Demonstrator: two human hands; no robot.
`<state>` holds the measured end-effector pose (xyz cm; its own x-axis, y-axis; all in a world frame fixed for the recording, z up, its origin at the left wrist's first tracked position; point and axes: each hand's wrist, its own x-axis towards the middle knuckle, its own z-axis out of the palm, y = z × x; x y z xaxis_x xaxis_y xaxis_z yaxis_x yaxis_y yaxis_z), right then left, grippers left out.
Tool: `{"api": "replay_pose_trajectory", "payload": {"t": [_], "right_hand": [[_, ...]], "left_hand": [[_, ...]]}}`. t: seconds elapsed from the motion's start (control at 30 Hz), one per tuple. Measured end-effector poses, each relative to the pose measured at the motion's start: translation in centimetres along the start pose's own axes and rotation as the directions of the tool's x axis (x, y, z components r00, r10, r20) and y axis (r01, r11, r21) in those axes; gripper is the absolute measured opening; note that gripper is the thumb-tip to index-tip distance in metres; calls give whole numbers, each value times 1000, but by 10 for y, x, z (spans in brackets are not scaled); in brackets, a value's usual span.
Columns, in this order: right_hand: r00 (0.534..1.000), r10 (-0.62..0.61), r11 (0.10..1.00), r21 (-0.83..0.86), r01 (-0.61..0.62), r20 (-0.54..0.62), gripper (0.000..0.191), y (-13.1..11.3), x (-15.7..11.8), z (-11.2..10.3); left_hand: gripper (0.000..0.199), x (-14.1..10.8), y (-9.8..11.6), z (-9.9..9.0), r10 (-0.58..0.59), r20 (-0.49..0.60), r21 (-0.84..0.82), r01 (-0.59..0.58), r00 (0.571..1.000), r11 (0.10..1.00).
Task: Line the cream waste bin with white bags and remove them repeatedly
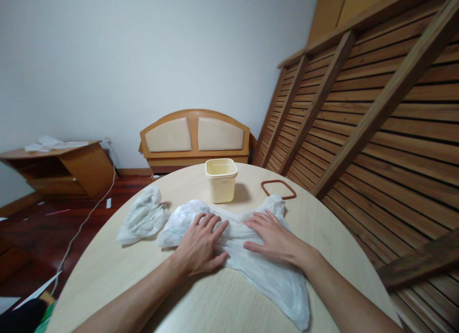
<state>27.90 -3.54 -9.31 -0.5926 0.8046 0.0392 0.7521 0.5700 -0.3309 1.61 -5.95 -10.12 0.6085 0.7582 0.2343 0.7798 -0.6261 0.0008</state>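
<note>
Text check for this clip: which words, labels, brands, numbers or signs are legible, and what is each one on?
None legible in this view.
Cream tub: no lettering made out.
White plastic under the left hand and right hand: none made out.
Papers on the side desk: too small and blurred to tell whether anything is printed.

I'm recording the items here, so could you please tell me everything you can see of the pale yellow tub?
The pale yellow tub looks like plastic: squarish with rounded corners, walls tapering slightly downward, a thicker band around its rim. It stands upright and open-topped; part of its inner wall shows, but its inside bottom is hidden. It rests towards the far edge of the round table, beyond the white plastic bag where the left hand and right hand rest; neither hand touches the tub.
</note>
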Motion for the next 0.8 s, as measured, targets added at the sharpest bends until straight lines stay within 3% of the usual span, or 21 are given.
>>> {"api": "replay_pose_trajectory", "payload": {"t": [0.13,0.23,0.4,0.5,0.67,0.8], "right_hand": [[996,-86,996,4,86,-7,59,-21,-3,-4],[993,-116,991,71,117,-16,58,-28,-5,-3],[990,-35,989,147,15,137,115,-16,-5,5],[976,-21,991,132,-8,216,131,-5,-4,12],[960,57,995,60,-76,276,128,10,-5,13],[972,120,990,47,-132,201,110,24,-11,-1]], "left_hand": [[89,4,0,3,141,19,-26,-140,990,990],[90,5,-1,10,136,43,-47,-134,990,990],[74,4,-1,16,83,35,-78,-80,996,994],[62,4,-2,15,38,31,-60,-36,999,998],[50,4,-6,13,-15,34,-4,15,999,1000],[47,3,-4,9,-16,36,16,16,999,1000]]}}
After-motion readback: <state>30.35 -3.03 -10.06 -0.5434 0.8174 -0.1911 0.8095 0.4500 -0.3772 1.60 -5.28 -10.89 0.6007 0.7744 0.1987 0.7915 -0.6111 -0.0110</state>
